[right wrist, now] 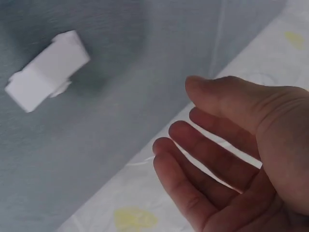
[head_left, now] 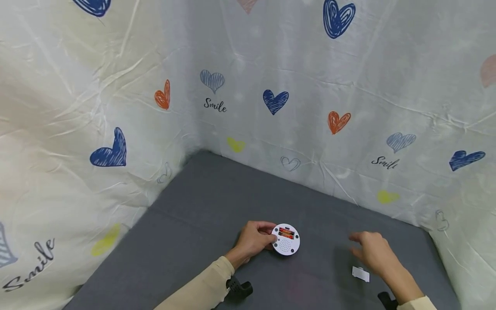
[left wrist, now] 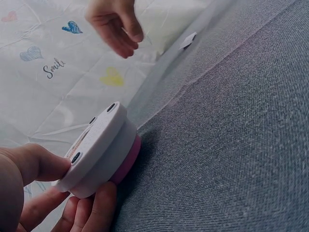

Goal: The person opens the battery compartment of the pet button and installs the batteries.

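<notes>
My left hand (head_left: 251, 241) grips a round white battery-powered device (head_left: 285, 247) by its edge, thumb on top and fingers beneath. Its underside faces up, showing small dark feet, a patch of speaker holes and an uncovered compartment with orange-and-black batteries (head_left: 286, 233). From the left wrist view, the device's lower part (left wrist: 126, 162) is pink and close to the cloth. My right hand (head_left: 373, 252) hovers over the table with loosely bent fingers and nothing in them. Near it a small white battery cover (head_left: 361, 274) lies on the cloth, apart from the fingers in the right wrist view.
Dark grey cloth (head_left: 217, 202) covers the table. White curtains (head_left: 248, 56) printed with hearts and "Smile" hang along the back and sides. Black wrist cameras (head_left: 239, 289) sit at both sleeves.
</notes>
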Action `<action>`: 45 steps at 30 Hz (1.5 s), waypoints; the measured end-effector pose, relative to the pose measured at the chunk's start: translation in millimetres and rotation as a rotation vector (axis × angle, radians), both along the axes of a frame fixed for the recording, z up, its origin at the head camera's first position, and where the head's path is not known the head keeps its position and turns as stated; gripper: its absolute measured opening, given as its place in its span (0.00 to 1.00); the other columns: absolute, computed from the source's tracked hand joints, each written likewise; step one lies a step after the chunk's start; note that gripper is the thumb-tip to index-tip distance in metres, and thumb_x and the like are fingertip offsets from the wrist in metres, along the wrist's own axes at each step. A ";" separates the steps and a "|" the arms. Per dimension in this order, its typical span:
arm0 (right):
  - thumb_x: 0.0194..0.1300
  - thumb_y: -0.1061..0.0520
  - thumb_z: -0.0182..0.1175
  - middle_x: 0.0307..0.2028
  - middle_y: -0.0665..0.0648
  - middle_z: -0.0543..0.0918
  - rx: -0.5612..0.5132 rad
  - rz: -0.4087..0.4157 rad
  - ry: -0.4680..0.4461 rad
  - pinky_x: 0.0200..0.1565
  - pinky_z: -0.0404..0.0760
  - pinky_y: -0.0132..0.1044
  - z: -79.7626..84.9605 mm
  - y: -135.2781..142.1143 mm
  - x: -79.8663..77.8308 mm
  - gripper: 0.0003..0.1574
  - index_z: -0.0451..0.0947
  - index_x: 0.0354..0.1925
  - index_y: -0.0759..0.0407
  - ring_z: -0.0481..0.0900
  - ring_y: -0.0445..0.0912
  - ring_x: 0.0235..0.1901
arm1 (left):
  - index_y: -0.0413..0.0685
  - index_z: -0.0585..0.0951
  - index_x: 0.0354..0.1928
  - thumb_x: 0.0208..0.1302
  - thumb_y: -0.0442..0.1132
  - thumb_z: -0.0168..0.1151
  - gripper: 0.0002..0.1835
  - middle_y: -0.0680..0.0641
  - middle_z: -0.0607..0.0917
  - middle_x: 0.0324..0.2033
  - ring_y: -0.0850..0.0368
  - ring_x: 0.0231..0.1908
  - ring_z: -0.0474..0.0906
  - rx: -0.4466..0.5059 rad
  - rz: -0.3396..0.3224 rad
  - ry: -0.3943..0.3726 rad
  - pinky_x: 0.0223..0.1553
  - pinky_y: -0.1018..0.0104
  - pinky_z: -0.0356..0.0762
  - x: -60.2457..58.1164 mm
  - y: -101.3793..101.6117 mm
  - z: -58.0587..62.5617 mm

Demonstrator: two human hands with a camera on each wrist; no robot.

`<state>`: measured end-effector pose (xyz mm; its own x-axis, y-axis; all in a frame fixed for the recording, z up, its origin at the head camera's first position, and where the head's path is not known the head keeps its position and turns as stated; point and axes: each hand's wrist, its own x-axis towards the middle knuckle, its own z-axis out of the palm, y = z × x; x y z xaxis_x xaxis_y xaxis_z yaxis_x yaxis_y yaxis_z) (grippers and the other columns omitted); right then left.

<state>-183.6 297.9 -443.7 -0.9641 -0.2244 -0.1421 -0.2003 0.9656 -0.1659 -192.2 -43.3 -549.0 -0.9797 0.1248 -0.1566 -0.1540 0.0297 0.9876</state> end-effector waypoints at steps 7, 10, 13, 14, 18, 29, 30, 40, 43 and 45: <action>0.62 0.63 0.79 0.52 0.64 0.92 0.038 0.005 -0.108 0.42 0.90 0.57 -12.3 17.1 6.7 0.24 0.90 0.56 0.62 0.90 0.62 0.49 | 0.38 0.91 0.53 0.59 0.25 0.74 0.18 0.44 0.88 0.37 0.58 0.34 0.87 0.012 -0.007 0.007 0.34 0.60 0.94 -1.4 0.7 -2.0; 0.60 0.63 0.80 0.52 0.64 0.92 0.027 -0.003 -0.149 0.42 0.91 0.57 -18.4 24.0 9.7 0.25 0.89 0.56 0.62 0.90 0.62 0.49 | 0.38 0.91 0.53 0.59 0.25 0.74 0.18 0.44 0.88 0.37 0.58 0.34 0.87 0.013 -0.007 0.009 0.35 0.60 0.94 -2.5 0.7 -2.7; 0.57 0.64 0.81 0.50 0.63 0.92 0.034 -0.003 -0.173 0.44 0.90 0.59 -24.5 30.0 12.2 0.25 0.90 0.54 0.61 0.90 0.63 0.49 | 0.38 0.91 0.53 0.59 0.25 0.74 0.18 0.45 0.88 0.37 0.58 0.34 0.87 0.011 -0.005 0.010 0.34 0.61 0.93 -3.3 0.7 -3.1; 0.56 0.64 0.82 0.49 0.63 0.92 0.037 0.000 -0.171 0.44 0.90 0.61 -26.7 31.7 13.2 0.24 0.90 0.52 0.60 0.90 0.63 0.49 | 0.39 0.91 0.53 0.59 0.25 0.74 0.18 0.46 0.88 0.37 0.58 0.34 0.87 0.011 -0.003 0.009 0.34 0.61 0.93 -3.3 0.6 -3.2; 0.51 0.65 0.83 0.44 0.60 0.93 0.040 0.025 -0.107 0.44 0.89 0.62 -36.4 36.4 17.4 0.22 0.91 0.46 0.58 0.90 0.62 0.46 | 0.38 0.91 0.53 0.59 0.25 0.74 0.18 0.45 0.88 0.37 0.57 0.34 0.87 0.015 -0.006 0.021 0.34 0.60 0.94 -2.7 0.0 -3.4; 0.49 0.69 0.82 0.38 0.57 0.92 0.031 0.021 -0.066 0.40 0.89 0.57 -55.2 35.8 23.4 0.19 0.91 0.39 0.56 0.89 0.54 0.38 | 0.37 0.90 0.54 0.60 0.24 0.74 0.19 0.44 0.88 0.38 0.57 0.36 0.88 0.028 -0.006 0.033 0.35 0.60 0.94 -2.3 1.1 -3.8; 0.49 0.69 0.82 0.38 0.57 0.92 0.031 0.020 -0.058 0.39 0.89 0.57 -55.7 35.8 23.8 0.18 0.91 0.39 0.56 0.89 0.55 0.38 | 0.37 0.90 0.54 0.60 0.24 0.74 0.19 0.44 0.88 0.38 0.57 0.36 0.88 0.029 -0.005 0.033 0.35 0.60 0.94 -2.5 1.3 -3.8; 0.52 0.69 0.78 0.37 0.58 0.92 0.046 0.033 -0.046 0.39 0.89 0.57 -59.0 35.4 25.2 0.14 0.91 0.39 0.59 0.90 0.56 0.37 | 0.37 0.90 0.55 0.61 0.25 0.74 0.19 0.43 0.88 0.38 0.57 0.36 0.88 0.031 0.000 0.036 0.35 0.60 0.94 -3.0 2.1 -3.3; 0.52 0.68 0.78 0.36 0.56 0.92 0.034 0.047 -0.015 0.36 0.87 0.54 -59.6 34.7 24.8 0.13 0.91 0.38 0.58 0.88 0.53 0.35 | 0.38 0.90 0.54 0.60 0.25 0.74 0.18 0.44 0.88 0.37 0.56 0.35 0.88 0.027 -0.002 0.032 0.35 0.59 0.94 -3.1 2.8 -4.4; 0.53 0.67 0.78 0.36 0.55 0.92 0.021 0.065 0.013 0.36 0.88 0.53 -57.3 32.1 22.7 0.13 0.91 0.39 0.58 0.89 0.52 0.35 | 0.38 0.91 0.53 0.59 0.25 0.74 0.18 0.45 0.88 0.37 0.56 0.35 0.88 0.026 -0.003 0.031 0.35 0.59 0.94 -2.7 3.1 -4.9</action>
